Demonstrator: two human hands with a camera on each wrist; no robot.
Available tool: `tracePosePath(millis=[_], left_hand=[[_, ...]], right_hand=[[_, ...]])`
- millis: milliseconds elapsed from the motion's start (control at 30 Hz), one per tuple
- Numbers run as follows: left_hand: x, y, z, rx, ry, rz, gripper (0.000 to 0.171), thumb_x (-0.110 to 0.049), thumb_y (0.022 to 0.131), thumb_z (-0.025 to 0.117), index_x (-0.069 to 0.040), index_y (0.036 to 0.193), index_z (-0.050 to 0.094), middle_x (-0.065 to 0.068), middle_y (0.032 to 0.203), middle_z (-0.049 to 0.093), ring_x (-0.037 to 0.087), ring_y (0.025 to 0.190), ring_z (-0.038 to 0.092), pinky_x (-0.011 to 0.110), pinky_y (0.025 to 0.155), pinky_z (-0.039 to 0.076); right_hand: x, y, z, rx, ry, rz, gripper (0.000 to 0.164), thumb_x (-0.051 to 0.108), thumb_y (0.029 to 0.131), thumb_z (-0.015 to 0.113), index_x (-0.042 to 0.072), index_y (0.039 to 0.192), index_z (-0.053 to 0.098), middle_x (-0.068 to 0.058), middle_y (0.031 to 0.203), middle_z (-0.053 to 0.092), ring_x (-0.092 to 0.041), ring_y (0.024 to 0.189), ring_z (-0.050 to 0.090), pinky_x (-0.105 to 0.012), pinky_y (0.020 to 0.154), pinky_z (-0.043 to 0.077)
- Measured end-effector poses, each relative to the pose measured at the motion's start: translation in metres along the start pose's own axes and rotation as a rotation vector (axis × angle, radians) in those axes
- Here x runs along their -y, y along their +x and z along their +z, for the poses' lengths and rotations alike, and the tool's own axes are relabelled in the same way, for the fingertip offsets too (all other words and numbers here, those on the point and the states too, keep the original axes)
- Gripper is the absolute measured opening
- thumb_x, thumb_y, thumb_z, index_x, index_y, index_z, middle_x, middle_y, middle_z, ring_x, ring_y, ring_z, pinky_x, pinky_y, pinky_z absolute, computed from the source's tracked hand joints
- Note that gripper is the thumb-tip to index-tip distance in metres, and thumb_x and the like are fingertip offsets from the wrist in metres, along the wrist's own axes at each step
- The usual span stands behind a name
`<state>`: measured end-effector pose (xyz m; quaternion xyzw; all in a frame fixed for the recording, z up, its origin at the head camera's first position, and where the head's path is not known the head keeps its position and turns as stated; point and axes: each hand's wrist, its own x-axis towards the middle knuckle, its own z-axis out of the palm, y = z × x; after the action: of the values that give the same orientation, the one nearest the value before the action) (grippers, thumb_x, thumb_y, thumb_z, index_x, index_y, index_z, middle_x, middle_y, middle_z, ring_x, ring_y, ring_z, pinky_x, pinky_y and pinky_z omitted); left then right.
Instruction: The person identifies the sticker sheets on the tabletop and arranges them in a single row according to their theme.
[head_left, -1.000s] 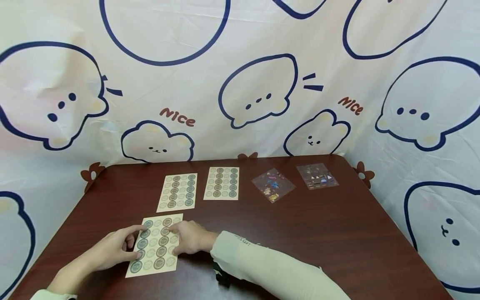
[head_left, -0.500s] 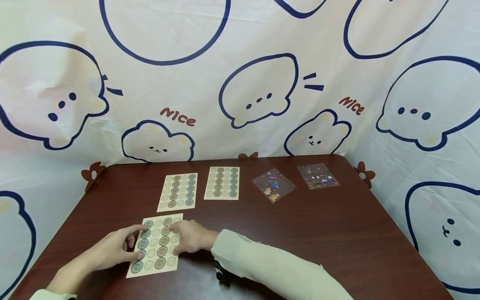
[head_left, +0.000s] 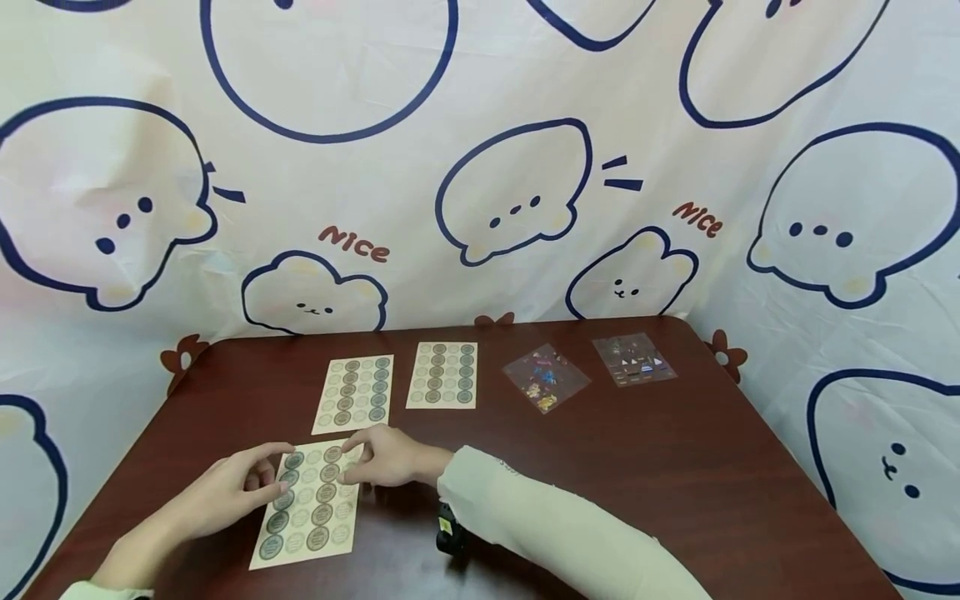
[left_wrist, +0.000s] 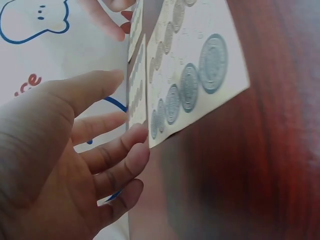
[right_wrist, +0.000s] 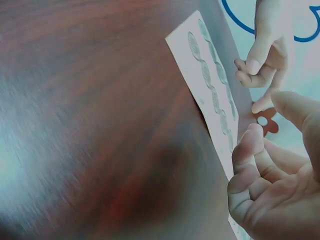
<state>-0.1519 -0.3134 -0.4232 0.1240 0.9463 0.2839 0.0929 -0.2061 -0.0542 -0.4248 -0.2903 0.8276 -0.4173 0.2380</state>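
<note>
A cream sheet of round stickers (head_left: pixel 309 515), with columns of grey-green, pale and brown circles, lies slightly slanted on the table at front left. My left hand (head_left: pixel 217 498) hovers at its upper left edge, thumb and fingers parted with nothing between them; the left wrist view shows that same hand (left_wrist: pixel 60 150) beside the sheet (left_wrist: pixel 172 90). Over the upper right edge is my right hand (head_left: pixel 392 457), its thumb and index finger apart. Seen from the right wrist, this hand (right_wrist: pixel 280 195) has its other fingers loosely bent and no object in its grasp.
Behind lie two similar sticker sheets, the left one (head_left: pixel 354 393) close to the front sheet and another (head_left: pixel 442 375) beside it. Farther right are two clear sticker sheets, one colourful (head_left: pixel 546 377) and one darker (head_left: pixel 634 359). A patterned cloth (head_left: pixel 510 283) borders the dark wooden table (head_left: pixel 600 467).
Both hands have lifted from the sheet's sides, where thumbs and fingers were resting, and their thumbs have moved up toward the fingers. The head view has tilted slightly upward.
</note>
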Motion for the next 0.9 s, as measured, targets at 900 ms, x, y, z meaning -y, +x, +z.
tracePosePath(millis=[900], left_hand=[[-0.010, 0.058, -0.010, -0.043, 0.023, -0.020, 0.049, -0.024, 0.095, 0.068, 0.000, 0.136, 0.055, 0.004, 0.091, 0.062, 0.017, 0.077, 0.054, 0.029, 0.064, 0.043]], right_hand=[[-0.020, 0.019, -0.047, -0.149, 0.054, 0.036, 0.040, 0.020, 0.097, 0.066, 0.002, 0.132, 0.064, 0.003, 0.070, 0.057, -0.012, 0.061, 0.056, -0.020, 0.056, 0.041]])
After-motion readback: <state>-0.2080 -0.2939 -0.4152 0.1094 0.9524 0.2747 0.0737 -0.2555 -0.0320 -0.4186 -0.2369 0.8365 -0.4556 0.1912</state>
